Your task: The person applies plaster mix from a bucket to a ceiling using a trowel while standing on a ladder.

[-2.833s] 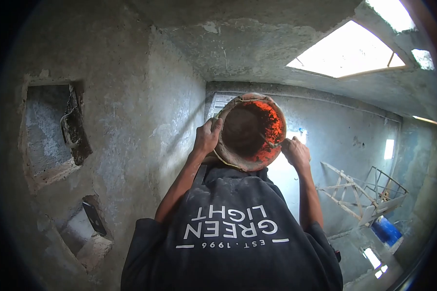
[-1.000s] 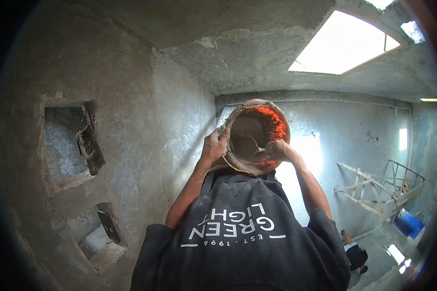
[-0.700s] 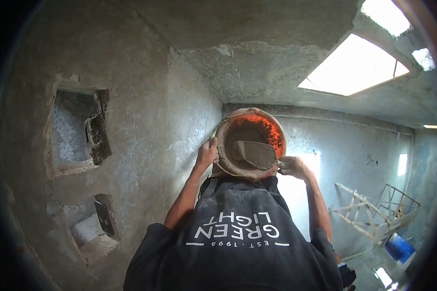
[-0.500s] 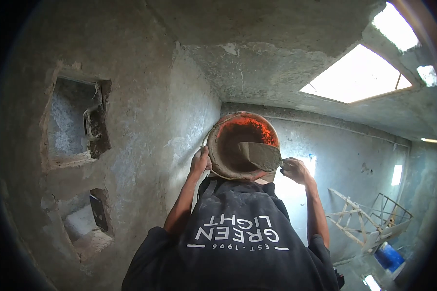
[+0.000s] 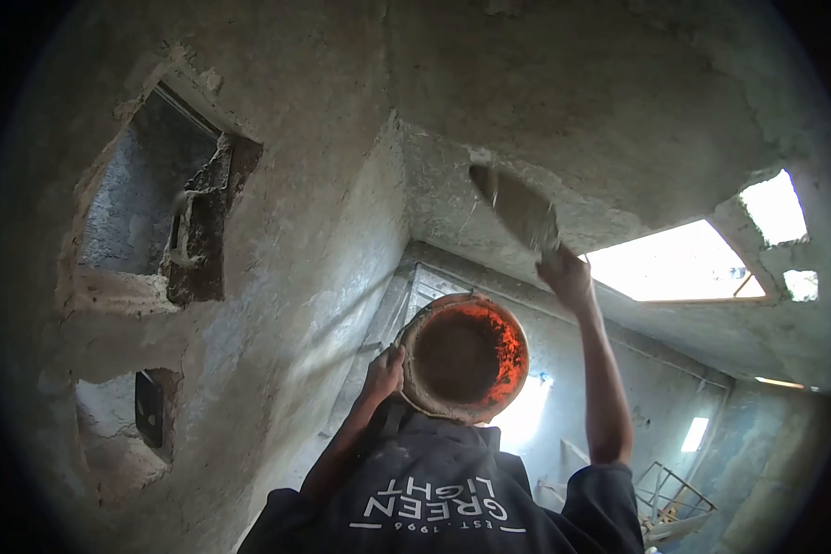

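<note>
My left hand (image 5: 384,372) grips the rim of an orange bucket (image 5: 511,369) on its left side. Grey mortar (image 5: 452,362) coats its inside, with orange showing along the right wall. Raised up and to the right, my right hand (image 5: 566,274) is closed around the handle of a trowel (image 5: 519,205), which is slightly blurred. The blade points up and left, overlapping the rough, partly plastered surface (image 5: 443,175) in this view.
At the left, a plastered wall (image 5: 305,185) has two recesses, the lower one holding a dark flat object (image 5: 149,409). A bright opening (image 5: 674,263) lies to the right. A metal frame (image 5: 674,499) stands at lower right.
My right hand has lifted the trowel out of the bucket, up towards the rough surface. The bucket, still in my left hand, sits lower in view as the camera has tilted.
</note>
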`<state>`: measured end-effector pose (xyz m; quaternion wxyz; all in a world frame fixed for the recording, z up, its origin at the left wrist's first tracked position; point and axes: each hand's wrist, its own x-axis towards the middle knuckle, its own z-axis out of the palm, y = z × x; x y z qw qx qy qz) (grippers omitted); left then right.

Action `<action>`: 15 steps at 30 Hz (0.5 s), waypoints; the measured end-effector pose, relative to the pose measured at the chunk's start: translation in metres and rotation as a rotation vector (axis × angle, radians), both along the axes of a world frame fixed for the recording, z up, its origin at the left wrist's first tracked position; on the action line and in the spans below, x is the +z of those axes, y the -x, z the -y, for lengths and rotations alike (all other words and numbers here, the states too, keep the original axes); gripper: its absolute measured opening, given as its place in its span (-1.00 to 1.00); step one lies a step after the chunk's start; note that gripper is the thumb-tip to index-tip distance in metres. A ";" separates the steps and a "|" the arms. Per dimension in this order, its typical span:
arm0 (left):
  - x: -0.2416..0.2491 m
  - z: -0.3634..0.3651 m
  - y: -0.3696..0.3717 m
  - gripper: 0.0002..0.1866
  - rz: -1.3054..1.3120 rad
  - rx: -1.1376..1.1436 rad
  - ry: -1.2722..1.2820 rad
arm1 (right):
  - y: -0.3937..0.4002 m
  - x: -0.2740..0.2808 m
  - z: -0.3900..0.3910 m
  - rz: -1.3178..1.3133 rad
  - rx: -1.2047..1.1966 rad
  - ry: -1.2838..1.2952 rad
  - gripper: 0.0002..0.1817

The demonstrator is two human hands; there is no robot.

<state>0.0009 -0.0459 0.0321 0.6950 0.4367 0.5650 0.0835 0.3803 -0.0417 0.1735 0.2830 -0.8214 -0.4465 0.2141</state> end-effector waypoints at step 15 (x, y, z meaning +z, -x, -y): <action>-0.001 0.002 -0.010 -0.51 -0.009 0.009 -0.011 | -0.130 0.125 -0.235 0.111 0.117 0.058 -0.66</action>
